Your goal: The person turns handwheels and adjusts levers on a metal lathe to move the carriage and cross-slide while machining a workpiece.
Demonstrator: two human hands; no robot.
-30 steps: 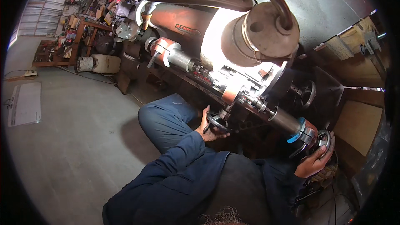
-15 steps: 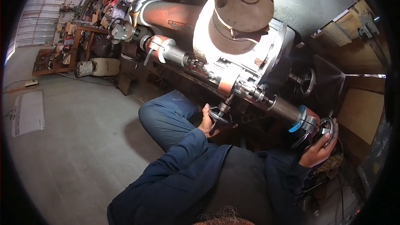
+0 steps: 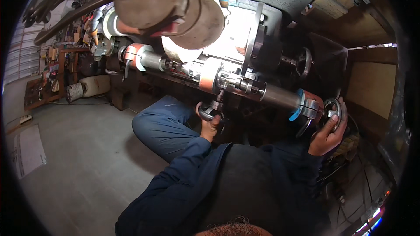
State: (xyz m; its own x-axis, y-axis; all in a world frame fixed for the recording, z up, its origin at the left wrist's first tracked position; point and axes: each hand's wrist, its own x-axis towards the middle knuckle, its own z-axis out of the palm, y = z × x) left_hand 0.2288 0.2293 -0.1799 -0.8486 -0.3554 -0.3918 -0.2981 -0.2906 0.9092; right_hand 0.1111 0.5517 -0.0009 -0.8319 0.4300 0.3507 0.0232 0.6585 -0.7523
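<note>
My left hand (image 3: 208, 126) is closed on a handwheel (image 3: 205, 112) below the orange centre collar (image 3: 208, 81) of a metal machine. My right hand (image 3: 328, 137) grips the chrome handwheel (image 3: 336, 105) at the machine's right end, thumb across it. Beside that wheel is an orange clamp (image 3: 313, 102) with a blue band and lever, joined to a steel cylinder (image 3: 280, 98). A similar orange clamp (image 3: 135, 56) is at the left, with shiny shafts and fittings (image 3: 234, 81) between. A brown round housing (image 3: 197, 26) with curved arms hangs above, partly hiding the brightly lit part behind it.
Cluttered wooden shelving (image 3: 65, 70) stands at the left, with a pale plastic container (image 3: 94, 88). A white board (image 3: 28, 150) lies on the grey floor (image 3: 87, 170). Another handwheel (image 3: 305, 61) sits behind on the right, near wooden panels (image 3: 367, 87). My bent leg (image 3: 162, 126) is below the machine.
My view has shifted, so the overhead housing appears farther left. My left hand has changed its hold: its thumb moved from the wheel's upper left to its lower right. My right hand still grips its wheel.
</note>
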